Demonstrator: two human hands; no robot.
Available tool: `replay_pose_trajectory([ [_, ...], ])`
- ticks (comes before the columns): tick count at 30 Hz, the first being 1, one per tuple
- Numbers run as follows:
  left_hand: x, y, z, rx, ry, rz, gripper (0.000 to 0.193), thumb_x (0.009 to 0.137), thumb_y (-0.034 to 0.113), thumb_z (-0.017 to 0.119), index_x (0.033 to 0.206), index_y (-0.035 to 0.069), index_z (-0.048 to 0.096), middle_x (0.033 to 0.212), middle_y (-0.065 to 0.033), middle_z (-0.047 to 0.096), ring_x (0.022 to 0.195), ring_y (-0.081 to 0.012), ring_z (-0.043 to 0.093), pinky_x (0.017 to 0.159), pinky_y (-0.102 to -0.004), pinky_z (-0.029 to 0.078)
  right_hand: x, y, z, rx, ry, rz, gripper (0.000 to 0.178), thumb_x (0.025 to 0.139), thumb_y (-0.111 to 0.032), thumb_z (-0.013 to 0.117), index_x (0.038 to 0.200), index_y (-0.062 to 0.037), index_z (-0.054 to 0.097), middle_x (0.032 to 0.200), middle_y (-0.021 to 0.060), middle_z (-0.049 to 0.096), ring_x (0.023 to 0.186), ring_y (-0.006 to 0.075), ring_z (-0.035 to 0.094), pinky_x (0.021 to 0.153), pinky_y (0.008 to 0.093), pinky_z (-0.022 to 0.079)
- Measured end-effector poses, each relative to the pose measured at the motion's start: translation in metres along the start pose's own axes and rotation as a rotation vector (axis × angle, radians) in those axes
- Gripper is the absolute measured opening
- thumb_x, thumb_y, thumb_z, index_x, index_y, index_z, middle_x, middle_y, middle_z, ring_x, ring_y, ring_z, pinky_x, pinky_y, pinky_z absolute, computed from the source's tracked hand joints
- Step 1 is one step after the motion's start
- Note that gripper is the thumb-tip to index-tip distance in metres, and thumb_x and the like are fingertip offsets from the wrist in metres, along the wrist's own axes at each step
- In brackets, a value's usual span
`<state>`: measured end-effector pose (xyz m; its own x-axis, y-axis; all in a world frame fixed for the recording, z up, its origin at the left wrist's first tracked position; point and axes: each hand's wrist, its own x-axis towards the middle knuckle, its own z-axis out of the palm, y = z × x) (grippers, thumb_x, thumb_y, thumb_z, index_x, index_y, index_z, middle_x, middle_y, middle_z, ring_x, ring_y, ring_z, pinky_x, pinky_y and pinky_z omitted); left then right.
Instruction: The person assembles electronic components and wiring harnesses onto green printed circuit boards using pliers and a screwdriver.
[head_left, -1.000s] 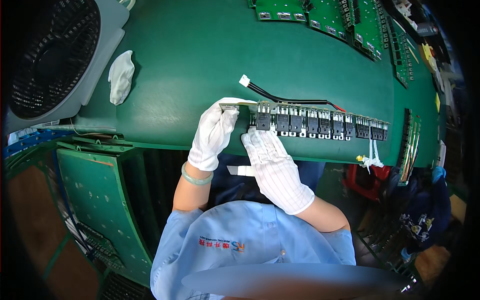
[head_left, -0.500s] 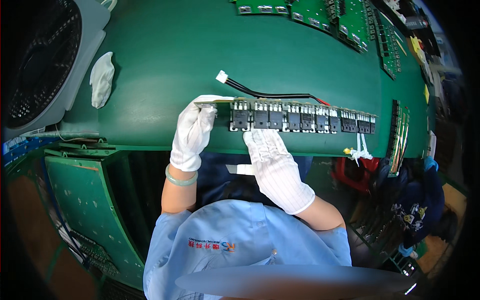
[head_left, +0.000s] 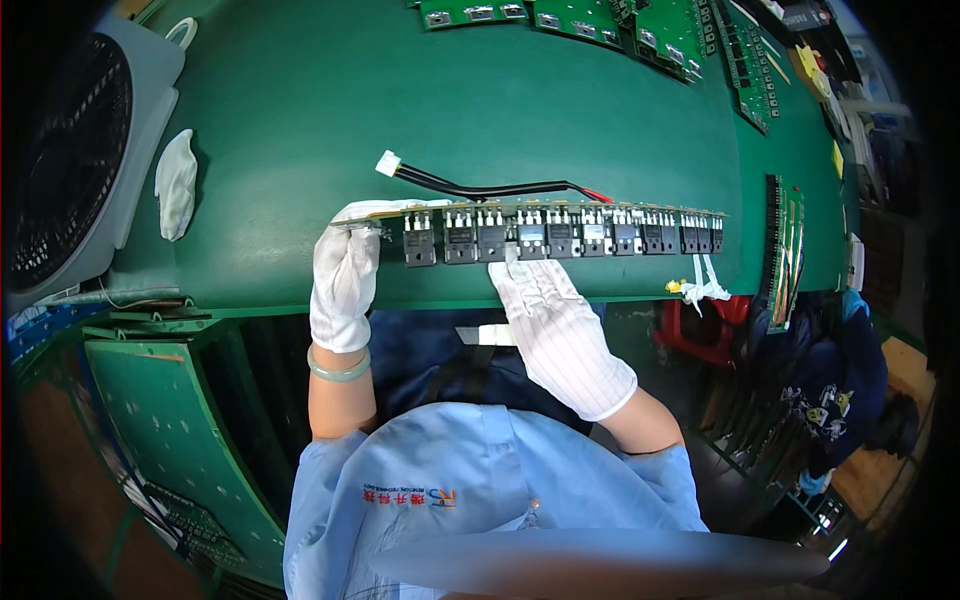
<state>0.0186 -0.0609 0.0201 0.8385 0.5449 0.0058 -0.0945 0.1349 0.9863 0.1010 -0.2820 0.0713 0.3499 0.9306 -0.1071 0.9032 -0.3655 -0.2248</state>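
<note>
A long green circuit board (head_left: 660, 211) is tilted up almost edge-on above the green mat, with a row of black power transistors (head_left: 460, 240) hanging along its near side. At the board's left end, my white-gloved left hand (head_left: 345, 280) is closed around the edge. My gloved right hand (head_left: 560, 325) comes from below, its fingers bent together against the transistors left of the board's middle; one fingertip reaches up between two of them. The finger undersides are hidden. Behind the board lies a black cable (head_left: 480, 189) with a white plug (head_left: 388, 163) and a red end.
Several green circuit boards (head_left: 580, 22) lie at the far edge, and another board (head_left: 785, 245) is at the right. A crumpled white cloth (head_left: 177, 185) lies beside a grey fan (head_left: 140, 130) at the left. White ties (head_left: 705, 285) hang near the front edge (head_left: 630, 302).
The board has shifted left with my left hand. My right hand now touches transistors farther along the row toward the right. The whole view has also turned slightly.
</note>
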Motion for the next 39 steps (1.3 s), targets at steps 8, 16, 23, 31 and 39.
replay_pose_trajectory([
  [8, -0.001, -0.009, -0.005, 0.018, 0.071, 0.006, 0.039, 0.096, 0.032, 0.048, 0.106, -0.004, 0.057, 0.086, -0.0001, 0.058, 0.073, -0.0041, 0.048, 0.066, -0.0184, 0.039, -0.016, 0.019, -0.016, 0.221, 0.077, -0.094, 0.051, 0.081, -0.014, 0.046, 0.127, 0.0094, 0.043, 0.123, 0.0264, 0.052, 0.119, 0.0347, 0.049, 0.107, 0.0461, 0.028],
  [16, -0.002, -0.017, -0.017, 0.006, 0.015, 0.019, 0.049, 0.091, 0.038, 0.053, 0.111, -0.006, 0.05, 0.102, -0.0137, 0.06, 0.093, -0.0193, 0.058, 0.083, -0.0306, 0.046, -0.023, 0.028, -0.005, 0.079, 0.062, 0.023, 0.053, 0.079, -0.008, 0.044, 0.129, 0.0093, 0.04, 0.126, 0.027, 0.048, 0.12, 0.0371, 0.046, 0.108, 0.0439, 0.028],
  [23, -0.001, -0.012, -0.013, 0.125, 0.02, 0.068, 0.052, 0.091, 0.043, 0.052, 0.11, -0.006, 0.052, 0.099, -0.0096, 0.06, 0.09, -0.016, 0.057, 0.08, -0.0284, 0.046, -0.037, 0.044, -0.014, 0.209, 0.15, -0.104, 0.05, 0.081, -0.014, 0.045, 0.125, 0.0093, 0.045, 0.125, 0.0258, 0.05, 0.121, 0.0338, 0.047, 0.108, 0.0448, 0.028],
  [31, -0.004, -0.024, -0.023, 0.108, 0.084, 0.085, 0.054, 0.088, 0.044, 0.056, 0.109, -0.005, 0.054, 0.098, -0.0071, 0.059, 0.089, -0.0132, 0.055, 0.079, -0.0263, 0.045, -0.046, 0.057, -0.009, -0.032, 0.107, 0.019, 0.051, 0.08, -0.012, 0.045, 0.127, 0.0097, 0.043, 0.125, 0.0269, 0.049, 0.122, 0.0365, 0.045, 0.108, 0.0486, 0.027],
  [39, -0.003, -0.024, -0.023, -0.041, 0.052, 0.056, 0.045, 0.095, 0.031, 0.049, 0.119, -0.006, 0.045, 0.108, -0.0111, 0.056, 0.097, -0.0171, 0.056, 0.085, -0.0287, 0.046, -0.051, 0.067, -0.012, 0.053, 0.167, -0.019, 0.049, 0.079, -0.009, 0.046, 0.124, 0.0102, 0.046, 0.122, 0.0259, 0.052, 0.119, 0.0347, 0.048, 0.106, 0.047, 0.031],
])
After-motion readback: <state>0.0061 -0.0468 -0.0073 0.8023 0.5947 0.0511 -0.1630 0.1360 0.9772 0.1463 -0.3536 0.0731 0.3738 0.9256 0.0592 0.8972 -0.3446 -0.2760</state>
